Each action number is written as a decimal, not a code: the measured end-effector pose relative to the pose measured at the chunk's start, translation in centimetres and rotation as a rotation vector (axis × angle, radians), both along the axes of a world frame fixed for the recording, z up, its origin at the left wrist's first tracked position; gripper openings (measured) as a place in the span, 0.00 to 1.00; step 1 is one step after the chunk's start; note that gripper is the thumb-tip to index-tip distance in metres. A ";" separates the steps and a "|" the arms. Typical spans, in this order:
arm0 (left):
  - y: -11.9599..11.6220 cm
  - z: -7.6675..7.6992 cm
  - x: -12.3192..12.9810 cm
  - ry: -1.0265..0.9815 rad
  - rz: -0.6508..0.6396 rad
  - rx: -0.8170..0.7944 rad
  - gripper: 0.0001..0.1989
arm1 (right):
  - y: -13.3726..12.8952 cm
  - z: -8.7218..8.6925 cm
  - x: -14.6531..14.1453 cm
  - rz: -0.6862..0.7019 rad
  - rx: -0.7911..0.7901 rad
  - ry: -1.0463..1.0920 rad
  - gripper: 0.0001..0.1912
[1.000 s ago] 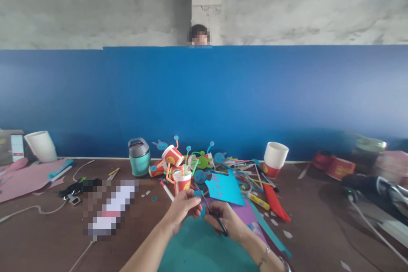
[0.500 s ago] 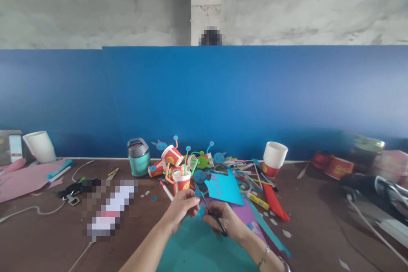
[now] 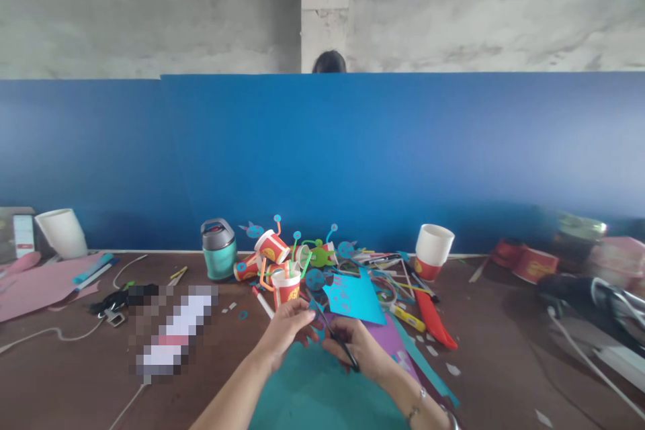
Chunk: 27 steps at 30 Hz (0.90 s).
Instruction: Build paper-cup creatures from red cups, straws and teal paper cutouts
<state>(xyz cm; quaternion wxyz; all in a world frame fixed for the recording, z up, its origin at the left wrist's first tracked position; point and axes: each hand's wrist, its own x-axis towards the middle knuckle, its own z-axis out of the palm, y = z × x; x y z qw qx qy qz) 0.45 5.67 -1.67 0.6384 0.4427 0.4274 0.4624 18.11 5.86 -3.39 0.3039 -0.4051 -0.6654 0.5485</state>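
Observation:
My left hand [image 3: 288, 330] pinches a small blue paper piece [image 3: 313, 309] between thumb and fingers. In my right hand [image 3: 353, 347] is a pair of dark-handled scissors [image 3: 333, 332], its blades pointing up and left at the paper piece. Whether the blades are fully closed I cannot tell. Both hands are over a teal sheet [image 3: 312, 390]. Just beyond my left hand stands a red and white paper cup [image 3: 287, 287] with straws in it. A bright blue sheet with red drawing [image 3: 359, 297] lies past the scissors, partly over a purple sheet [image 3: 385, 336].
Several decorated cups [image 3: 272, 246] lie heaped behind. A teal jar [image 3: 220, 252] stands to their left, stacked paper cups [image 3: 433, 252] to the right. A glue stick [image 3: 408, 317], red strip [image 3: 438, 322] and paper scraps lie right. A phone [image 3: 176, 332] with a cable lies left. A blue partition [image 3: 353, 154] backs the table.
Both hands stay in nearly the same place. The fingers of my left hand have shifted slightly around the paper piece, and the scissors have barely moved.

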 end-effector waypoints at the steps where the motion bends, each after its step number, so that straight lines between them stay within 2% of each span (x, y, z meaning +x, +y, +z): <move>1: -0.1 0.0 0.0 -0.010 -0.001 0.002 0.16 | 0.0 0.0 0.0 0.005 -0.004 0.005 0.17; 13: -0.3 0.4 0.3 -0.035 -0.006 -0.016 0.14 | -0.2 0.2 0.0 0.062 -0.025 0.062 0.19; 27: -0.1 0.1 0.1 -0.034 0.008 -0.005 0.15 | -0.2 0.5 -0.1 0.014 -0.020 0.000 0.19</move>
